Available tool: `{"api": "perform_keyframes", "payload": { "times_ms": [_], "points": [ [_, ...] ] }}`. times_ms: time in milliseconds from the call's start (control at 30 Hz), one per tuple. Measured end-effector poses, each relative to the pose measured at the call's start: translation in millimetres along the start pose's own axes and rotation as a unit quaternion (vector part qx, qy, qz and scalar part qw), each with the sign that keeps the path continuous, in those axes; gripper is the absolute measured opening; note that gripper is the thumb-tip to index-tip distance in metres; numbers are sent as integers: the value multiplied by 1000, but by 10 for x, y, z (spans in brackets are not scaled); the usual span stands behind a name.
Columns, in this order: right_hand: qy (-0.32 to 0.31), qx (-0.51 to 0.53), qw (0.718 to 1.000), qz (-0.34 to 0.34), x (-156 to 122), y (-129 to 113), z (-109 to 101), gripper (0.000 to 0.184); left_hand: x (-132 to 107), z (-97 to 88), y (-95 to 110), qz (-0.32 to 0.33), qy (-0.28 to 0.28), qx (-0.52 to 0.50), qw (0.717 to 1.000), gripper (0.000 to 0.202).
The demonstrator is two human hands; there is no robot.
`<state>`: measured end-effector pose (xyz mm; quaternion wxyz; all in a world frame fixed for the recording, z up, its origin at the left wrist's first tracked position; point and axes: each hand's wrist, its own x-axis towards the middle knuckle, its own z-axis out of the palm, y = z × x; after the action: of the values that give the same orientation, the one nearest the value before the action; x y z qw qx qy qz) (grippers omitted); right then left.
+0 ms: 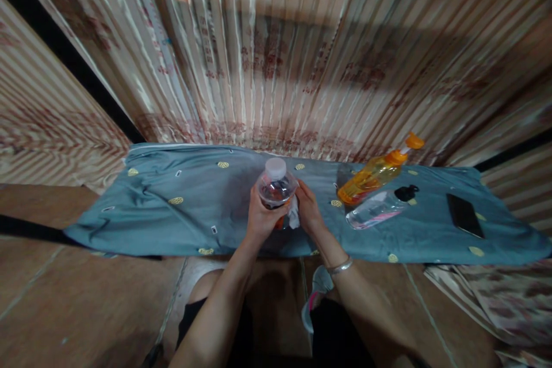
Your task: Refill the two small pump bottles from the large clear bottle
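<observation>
A clear plastic bottle (276, 188) with a pale cap stands upright in front of me, above the middle of the blue cloth. Its lower part is mostly hidden behind my fingers, with a bit of orange showing. My left hand (264, 217) is wrapped round the bottle's left and near side. On the right, my right hand (307, 207) is closed on a crumpled white tissue (294, 214) and holds it against the bottle's side.
To the right lie an orange pump bottle (371, 177), a clear water bottle (375, 210) with a black lid, and a dark phone (464, 215). The blue patterned cloth (146, 213) covers the narrow table. A striped curtain (276, 69) hangs close behind it.
</observation>
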<state>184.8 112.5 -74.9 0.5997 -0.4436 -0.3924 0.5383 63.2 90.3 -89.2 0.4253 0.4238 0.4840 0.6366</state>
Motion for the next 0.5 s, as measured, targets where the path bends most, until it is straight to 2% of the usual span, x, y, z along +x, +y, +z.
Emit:
{"api": "perform_keyframes", "payload": {
  "times_ms": [133, 300, 400, 500],
  "points": [
    [-4, -39, 997, -68, -92, -278, 103, 40, 18, -20, 35, 11, -14, -36, 999, 94],
    [-36, -120, 981, -148, -167, -581, 165, 50, 50, -64, 124, -6, 16, -76, 997, 94],
    [-82, -145, 971, -172, -161, -691, 220, 52, 59, -62, 166, -10, -1, -98, 995, 94],
    [-130, -142, 967, -168, -142, -714, 253, 52, 68, -53, 179, 7, -9, -85, 996, 91]
  ]
}}
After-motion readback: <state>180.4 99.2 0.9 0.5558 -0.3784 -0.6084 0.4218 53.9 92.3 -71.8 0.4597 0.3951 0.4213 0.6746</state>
